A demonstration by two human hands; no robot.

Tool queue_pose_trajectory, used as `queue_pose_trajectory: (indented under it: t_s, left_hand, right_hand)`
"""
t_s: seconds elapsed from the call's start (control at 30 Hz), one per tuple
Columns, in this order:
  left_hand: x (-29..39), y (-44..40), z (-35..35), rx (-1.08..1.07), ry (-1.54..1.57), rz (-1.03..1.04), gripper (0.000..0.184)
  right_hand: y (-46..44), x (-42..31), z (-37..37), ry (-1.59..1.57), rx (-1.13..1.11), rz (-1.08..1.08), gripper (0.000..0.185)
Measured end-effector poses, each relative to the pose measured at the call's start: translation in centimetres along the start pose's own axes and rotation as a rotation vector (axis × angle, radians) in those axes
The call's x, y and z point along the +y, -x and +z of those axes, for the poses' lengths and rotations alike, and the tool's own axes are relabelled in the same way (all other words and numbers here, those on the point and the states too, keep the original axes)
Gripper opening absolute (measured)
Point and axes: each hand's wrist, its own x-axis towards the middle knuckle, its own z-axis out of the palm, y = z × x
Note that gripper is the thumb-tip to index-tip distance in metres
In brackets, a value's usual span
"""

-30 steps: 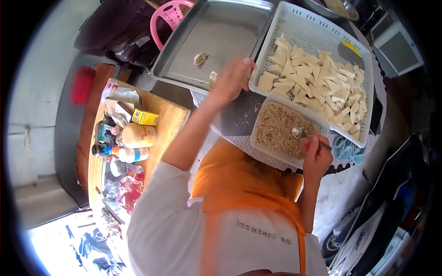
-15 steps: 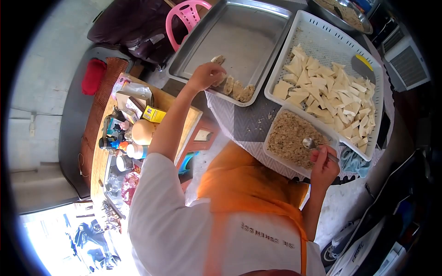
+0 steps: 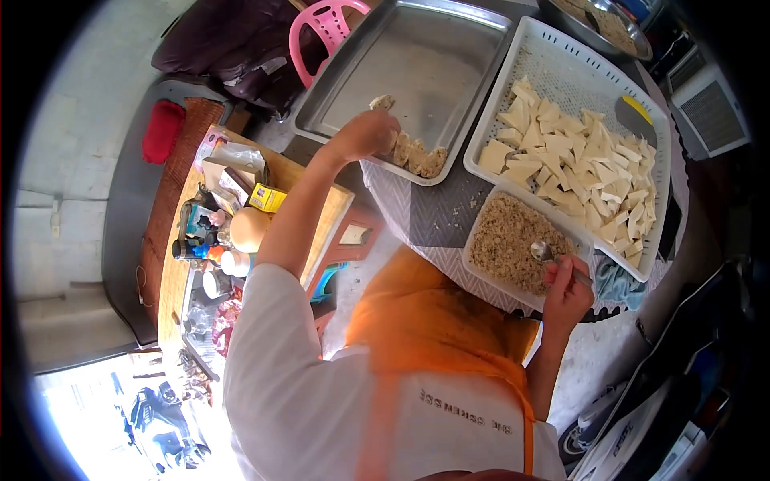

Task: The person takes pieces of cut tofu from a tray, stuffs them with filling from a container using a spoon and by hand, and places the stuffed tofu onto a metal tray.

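My left hand (image 3: 367, 136) is over the near left corner of a metal tray (image 3: 425, 60), its fingers curled down and mostly hidden behind its back. Beside it lies a short row of filled pieces (image 3: 417, 157), pale with brownish mince, and another filled piece (image 3: 382, 103) sits just beyond. In my right hand (image 3: 568, 287) is a metal spoon (image 3: 542, 251), its bowl resting over brownish minced filling (image 3: 513, 232) in a white plastic tub (image 3: 473, 258). A white perforated basket (image 3: 545, 44) behind the tub contains many white triangular pieces (image 3: 561, 152) that look like tofu.
A grey scraper with a yellow edge (image 3: 636, 112) rests in the basket. Beyond stands a metal bowl (image 3: 622, 36) of mince. A blue cloth (image 3: 622, 284) lies by the tub. Jars and boxes crowd a wooden table (image 3: 309, 212) at left, near a pink chair (image 3: 327, 24).
My left hand has shifted slightly right and turned, so its back now covers the filled piece near its fingers. My right hand and the spoon have barely moved.
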Motion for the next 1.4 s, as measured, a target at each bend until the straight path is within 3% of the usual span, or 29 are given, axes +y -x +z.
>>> queue_pose_trajectory:
  t_s: [0.17,0.3,0.4,0.53,0.63,0.73,0.77,0.83,0.93,1.03,1.17,1.37,1.4]
  left_hand:
    - [0.7,-0.5,-1.4,-0.13,0.029,0.048,0.034]
    - [-1.2,-2.1,-3.5,0.123,0.183,-0.132,0.019]
    - [-2.2,-4.1,-3.5,0.385,-0.043,-0.205,0.017]
    - [-4.5,-5.1,-1.3,0.233,-0.353,-0.135,0.014]
    - [-5.9,-5.4,-0.5,0.214,-0.331,-0.128,0.011]
    - [-5.8,-4.5,-1.6,0.043,0.714,-0.379,0.012]
    - [-4.7,-4.2,-1.9,0.059,0.984,-0.445,0.014]
    - [0.7,-2.6,-2.8,0.301,1.294,-0.501,0.018]
    - [1.0,-1.8,-2.4,0.244,1.5,-0.358,0.027]
    - [2.2,-1.9,-2.0,0.288,1.601,-0.329,0.018]
    - [-0.2,-2.4,-1.0,0.146,1.796,-0.12,0.035]
    - [4.7,-3.3,-1.3,0.528,1.422,-0.49,0.042]
    - [4.6,-3.1,-1.4,0.475,1.428,-0.47,0.043]
  right_hand:
    - [0.0,-0.1,0.0,0.008,0.006,-0.012,0.022]
    - [0.0,-0.3,-0.1,-0.005,0.004,-0.01,0.021]
    - [-0.1,-0.3,-0.1,-0.003,0.001,-0.005,0.021]
    - [-0.1,0.0,-0.2,-0.013,-0.007,-0.001,0.02]
    - [0.0,-0.2,0.0,-0.02,0.01,-0.023,0.02]
    - [0.0,-0.3,-0.2,0.008,-0.023,0.018,0.018]
    - [0.1,-0.3,-0.7,0.038,-0.083,0.075,0.02]
    - [0.0,0.0,-0.6,0.061,-0.102,0.077,0.021]
    - [-0.1,0.6,0.0,0.058,-0.021,-0.029,0.02]
    - [-0.1,0.7,0.0,0.064,-0.022,-0.036,0.02]
    - [0.0,0.5,0.0,0.071,-0.011,-0.032,0.02]
    - [0.1,0.3,0.0,0.052,0.0,-0.039,0.019]
    - [0.1,0.3,0.0,0.044,-0.002,-0.034,0.019]
